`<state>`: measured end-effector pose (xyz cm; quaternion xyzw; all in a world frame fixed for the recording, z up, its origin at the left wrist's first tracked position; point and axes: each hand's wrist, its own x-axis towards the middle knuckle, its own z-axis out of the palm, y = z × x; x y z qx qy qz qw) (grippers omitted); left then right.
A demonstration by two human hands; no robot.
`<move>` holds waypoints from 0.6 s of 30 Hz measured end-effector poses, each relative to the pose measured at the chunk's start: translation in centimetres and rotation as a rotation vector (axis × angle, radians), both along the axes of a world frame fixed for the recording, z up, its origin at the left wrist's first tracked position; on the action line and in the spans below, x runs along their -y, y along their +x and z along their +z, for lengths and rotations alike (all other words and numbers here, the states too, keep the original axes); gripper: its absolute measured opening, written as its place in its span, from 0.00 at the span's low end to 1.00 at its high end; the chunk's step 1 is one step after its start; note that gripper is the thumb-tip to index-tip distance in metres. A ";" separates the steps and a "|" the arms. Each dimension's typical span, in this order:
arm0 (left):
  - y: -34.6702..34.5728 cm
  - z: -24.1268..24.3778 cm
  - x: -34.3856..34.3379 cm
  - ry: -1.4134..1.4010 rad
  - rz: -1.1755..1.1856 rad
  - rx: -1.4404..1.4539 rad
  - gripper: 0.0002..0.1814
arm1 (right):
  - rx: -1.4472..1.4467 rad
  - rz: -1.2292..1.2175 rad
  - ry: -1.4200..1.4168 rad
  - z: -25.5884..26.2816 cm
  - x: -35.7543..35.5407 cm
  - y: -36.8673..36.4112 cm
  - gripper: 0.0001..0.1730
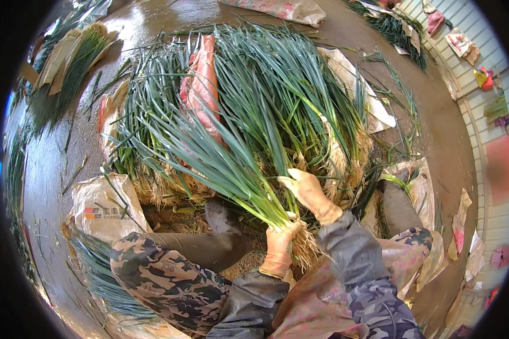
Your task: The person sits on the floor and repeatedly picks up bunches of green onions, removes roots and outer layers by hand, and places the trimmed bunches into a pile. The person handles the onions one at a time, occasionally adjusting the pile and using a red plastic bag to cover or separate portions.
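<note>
My left hand [278, 245], in an orange glove, grips a bunch of green onions [246, 182] low on the pale stems. The bunch's long leaves fan up and to the left, and its stringy roots [304, 245] hang to the right of that hand. My right hand [309, 195], gloved alike, has its fingertips apart against the right side of the leaves. Beyond both hands lies a broad pile of green onions [258, 89], roots towards me. A red woven sack strip [203, 84] runs between two parts of it.
My boots [222, 218] and camouflage-clad knee [165, 275] flank the work spot. A printed woven sack [110, 207] lies left, above more onions [106, 271]. Further onion bundles [82, 59] lie on the wet floor [85, 148]. A tiled wall [488, 114] stands right.
</note>
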<state>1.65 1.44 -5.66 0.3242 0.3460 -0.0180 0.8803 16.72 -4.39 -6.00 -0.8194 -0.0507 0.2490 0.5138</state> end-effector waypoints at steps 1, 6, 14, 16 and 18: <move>-0.1 0.1 0.0 -0.040 0.008 -0.006 0.14 | 0.381 0.181 -0.439 0.8 0.5 -0.8 0.13; -1.1 0.0 1.5 0.062 -0.100 -0.023 0.13 | 0.712 -0.073 -0.335 -0.3 3.6 -3.5 0.17; -0.1 0.1 0.3 -0.134 0.026 -0.102 0.13 | 1.027 0.587 -0.594 4.7 9.1 -10.3 0.14; -0.4 -0.3 0.8 -0.118 0.039 -0.046 0.14 | 1.008 0.663 -0.497 6.9 10.6 -11.0 0.09; -0.6 -0.3 1.7 -0.092 -0.008 0.025 0.16 | 0.970 0.781 -0.573 8.0 11.6 -11.1 0.07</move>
